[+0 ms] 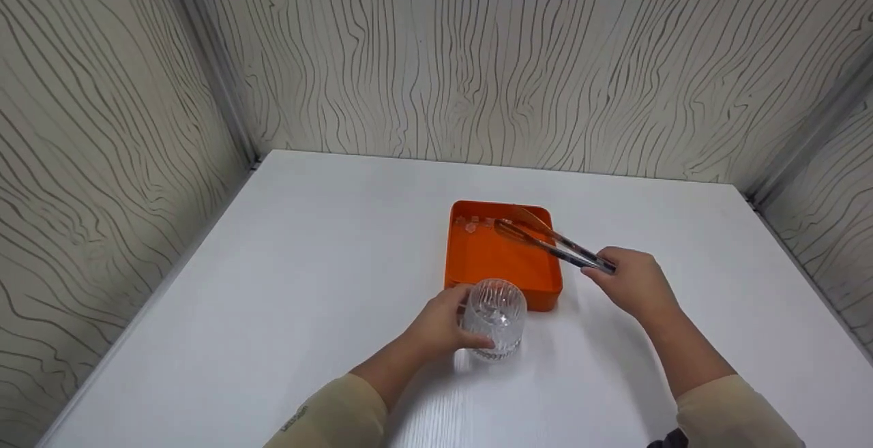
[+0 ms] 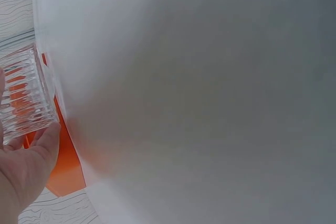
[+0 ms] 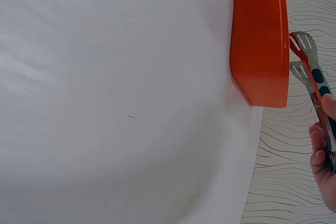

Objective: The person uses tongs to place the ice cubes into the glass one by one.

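Observation:
My left hand grips a clear ribbed glass from its left side, thumb across the near side. The glass stands against the front of an orange tray. Small clear cubes, like ice, lie in the tray's far left part. My right hand holds metal tongs by the handle end, their arms apart and their heads over the tray. In the right wrist view the slotted heads of the tongs show nothing between them. The left wrist view has the glass within curled fingers.
A white table carries the tray and glass. Panels with a wood-grain pattern rise behind the table and on both sides. Long sleeves cover the forearms.

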Demonstrator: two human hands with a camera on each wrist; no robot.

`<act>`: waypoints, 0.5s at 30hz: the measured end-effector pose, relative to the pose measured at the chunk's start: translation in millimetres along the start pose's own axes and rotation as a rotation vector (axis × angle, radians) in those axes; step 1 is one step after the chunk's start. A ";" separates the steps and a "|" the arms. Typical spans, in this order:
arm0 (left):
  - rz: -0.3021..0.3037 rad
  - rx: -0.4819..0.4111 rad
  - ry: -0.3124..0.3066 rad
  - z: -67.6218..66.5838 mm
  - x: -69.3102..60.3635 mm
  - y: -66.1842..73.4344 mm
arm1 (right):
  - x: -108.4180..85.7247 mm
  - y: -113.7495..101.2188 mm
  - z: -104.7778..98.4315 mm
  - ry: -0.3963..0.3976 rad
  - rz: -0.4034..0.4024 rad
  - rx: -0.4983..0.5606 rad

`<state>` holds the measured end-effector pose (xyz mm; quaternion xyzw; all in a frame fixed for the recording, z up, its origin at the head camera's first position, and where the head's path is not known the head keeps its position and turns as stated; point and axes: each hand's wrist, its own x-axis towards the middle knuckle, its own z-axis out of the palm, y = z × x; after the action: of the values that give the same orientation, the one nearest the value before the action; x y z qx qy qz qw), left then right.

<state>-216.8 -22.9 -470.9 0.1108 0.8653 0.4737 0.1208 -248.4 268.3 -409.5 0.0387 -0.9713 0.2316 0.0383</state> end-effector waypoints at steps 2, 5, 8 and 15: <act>-0.004 -0.002 0.001 0.3 0.0 -0.1 | 2.3 -1.1 1.6 -0.006 0.018 -0.006; -0.008 -0.004 -0.001 0.7 -0.2 -0.3 | 5.9 -2.6 4.6 -0.012 0.038 -0.018; -0.012 -0.002 -0.003 0.9 -0.2 -0.5 | 9.0 -4.7 8.5 -0.018 0.053 -0.023; 0.007 -0.002 -0.007 0.4 0.7 -1.3 | 13.9 -10.5 19.1 -0.030 0.097 -0.032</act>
<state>-217.5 -23.1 -472.2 0.1154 0.8641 0.4745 0.1221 -262.3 249.5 -420.4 -0.0058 -0.9761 0.2170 0.0129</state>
